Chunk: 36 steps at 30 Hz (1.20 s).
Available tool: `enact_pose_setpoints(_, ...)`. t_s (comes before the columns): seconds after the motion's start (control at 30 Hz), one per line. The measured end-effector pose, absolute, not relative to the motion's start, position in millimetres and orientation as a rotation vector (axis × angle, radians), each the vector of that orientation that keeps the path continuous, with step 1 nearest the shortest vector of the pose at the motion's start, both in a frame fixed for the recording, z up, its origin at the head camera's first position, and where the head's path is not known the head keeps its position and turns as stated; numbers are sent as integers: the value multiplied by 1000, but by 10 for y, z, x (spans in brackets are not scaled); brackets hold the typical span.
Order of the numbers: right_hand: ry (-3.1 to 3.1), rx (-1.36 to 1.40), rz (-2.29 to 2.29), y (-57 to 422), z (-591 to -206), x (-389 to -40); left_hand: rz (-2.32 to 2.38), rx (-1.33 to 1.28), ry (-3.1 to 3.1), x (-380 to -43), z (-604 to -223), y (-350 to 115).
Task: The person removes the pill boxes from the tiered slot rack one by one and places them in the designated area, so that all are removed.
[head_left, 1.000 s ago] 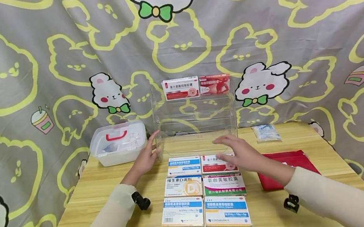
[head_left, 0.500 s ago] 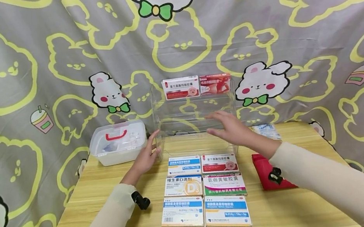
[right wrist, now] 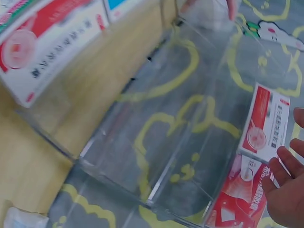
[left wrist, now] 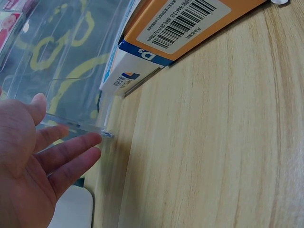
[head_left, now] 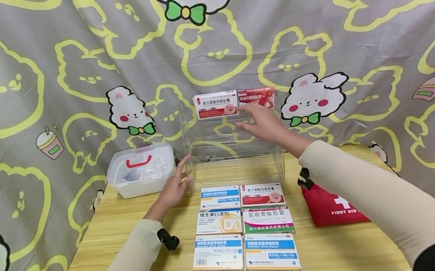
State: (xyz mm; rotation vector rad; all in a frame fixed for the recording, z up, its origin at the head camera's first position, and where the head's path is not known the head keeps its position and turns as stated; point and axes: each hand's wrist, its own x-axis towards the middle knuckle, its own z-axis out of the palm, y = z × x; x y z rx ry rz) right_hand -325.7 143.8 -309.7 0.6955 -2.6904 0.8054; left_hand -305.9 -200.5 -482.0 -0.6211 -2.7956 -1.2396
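Note:
A clear stepped display rack [head_left: 237, 180] stands on the table. Its top tier holds a red-and-white medicine box [head_left: 213, 106] beside a red medicine box [head_left: 248, 96]. My right hand [head_left: 265, 123] is raised in front of these two, fingers loosely extended, partly covering the red box; in the right wrist view its fingertips are right by them and grip nothing. My left hand [head_left: 174, 188] touches the rack's left side with fairly straight fingers, seen also in the left wrist view beside the rack's corner.
Several medicine boxes lie in two columns before the rack, including a vitamin D box [head_left: 219, 223] and a green-and-purple box [head_left: 268, 221]. A lidded plastic case [head_left: 142, 184] stands at left. A red first aid pouch [head_left: 326, 210] lies at right, partly under the right forearm.
My right hand has risen from above the table boxes, past the middle tiers, to the rack's top tier. My left hand has stayed at the rack's side.

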Motion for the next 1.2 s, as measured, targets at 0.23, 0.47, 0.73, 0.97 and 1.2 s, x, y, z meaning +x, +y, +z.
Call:
enact_pose_setpoints(0.23,-2650,538,812,1359,-2881,-3511,-1247,-624,-2797,-3050,-4806,-1989)
enact_pose_setpoints(0.47,-2660,478,771,1320,-2791,-3726,-1253,-624,-2796,-3060,-4805,-1982)
enact_pose_setpoints(0.73,-2707,420,804,1304,-2825,-3870,-1268,-616,-2792,-3037,-4803,-1973)
enact_pose_setpoints(0.97,-2682,360,856,1271,-2881,-3931,-1261,-605,-2801,-3037,-4793,-1979)
enact_pose_setpoints(1.2,-2677,310,872,1206,-2895,-3959,-1275,-610,-2794,-3043,-4802,-1980)
